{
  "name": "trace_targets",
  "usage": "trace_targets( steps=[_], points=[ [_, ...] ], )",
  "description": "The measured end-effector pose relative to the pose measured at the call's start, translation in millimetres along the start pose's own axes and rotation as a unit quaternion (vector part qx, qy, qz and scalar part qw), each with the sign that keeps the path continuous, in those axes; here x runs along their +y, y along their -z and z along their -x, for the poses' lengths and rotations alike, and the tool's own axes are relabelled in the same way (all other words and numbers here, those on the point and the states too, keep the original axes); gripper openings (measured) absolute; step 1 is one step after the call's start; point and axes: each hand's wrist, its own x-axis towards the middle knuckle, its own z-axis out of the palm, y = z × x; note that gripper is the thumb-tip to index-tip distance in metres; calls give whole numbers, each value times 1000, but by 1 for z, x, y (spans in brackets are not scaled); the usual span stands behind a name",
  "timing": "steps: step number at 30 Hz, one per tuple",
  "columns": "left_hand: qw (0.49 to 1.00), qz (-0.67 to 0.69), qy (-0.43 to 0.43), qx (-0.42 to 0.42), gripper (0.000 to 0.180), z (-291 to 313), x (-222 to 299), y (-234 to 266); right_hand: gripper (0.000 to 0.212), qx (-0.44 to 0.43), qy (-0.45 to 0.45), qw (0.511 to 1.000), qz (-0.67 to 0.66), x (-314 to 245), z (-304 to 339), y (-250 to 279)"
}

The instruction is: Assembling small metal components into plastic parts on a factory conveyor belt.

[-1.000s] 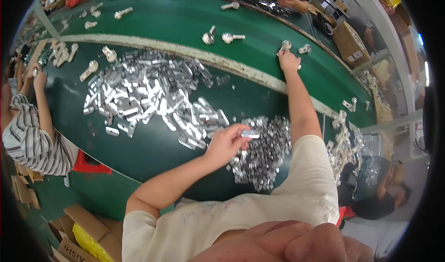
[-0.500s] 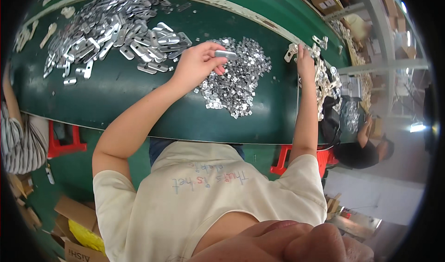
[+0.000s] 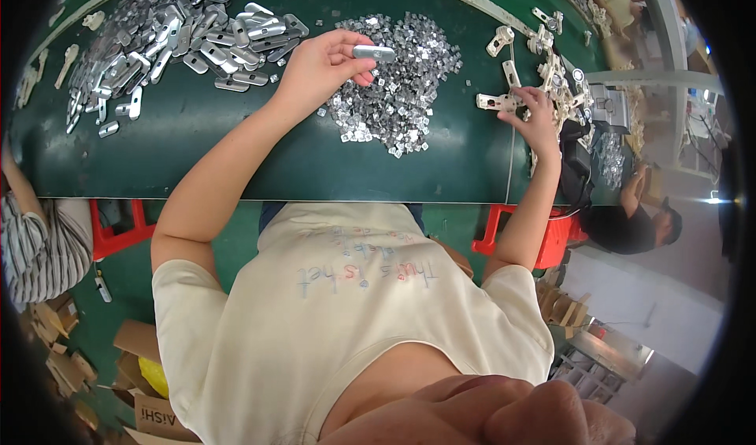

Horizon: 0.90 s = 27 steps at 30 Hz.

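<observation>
My left hand (image 3: 319, 67) pinches a smooth silver metal plate (image 3: 373, 53), oblong with rounded ends, between thumb and fingers. It hovers over the left edge of a pile of small shiny square metal pieces (image 3: 394, 106). To the right, my right hand (image 3: 539, 122) has its thumb and fingertips around the end of a cream-coloured oblong part (image 3: 490, 101) with holes in it. Fingers partly cover that end. Behind this hand lies a heap of similar cream parts (image 3: 555, 87), some with round silvery pieces.
A big heap of oblong silver plates (image 3: 189, 31) spreads over the green table (image 3: 315, 161) at the left. Dark cloth or a bag (image 3: 576, 161) lies past my right forearm. Red stools (image 3: 120, 228) stand below the table edge. Other people sit at far left and right.
My right hand has come nearer and closed its fingertips around a cream part. The left still holds the silver plate. The view has shifted, so the table sits higher in the picture.
</observation>
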Motion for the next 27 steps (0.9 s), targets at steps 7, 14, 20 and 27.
trace_targets(
  steps=[7,14,20,27],
  points=[
    [999,-16,25,-43,28,7,11,-5,42,152,68,985,-37,-16,-2,-10],
    [998,10,29,-49,27,14,32,-10,35,64,110,880,-458,-154,-35,23],
    [998,-12,55,-19,28,17,50,-4,29,61,97,858,-500,-177,-70,20],
    [996,-51,70,-15,33,15,47,2,32,14,192,909,-370,-191,-74,11]
  ],
)
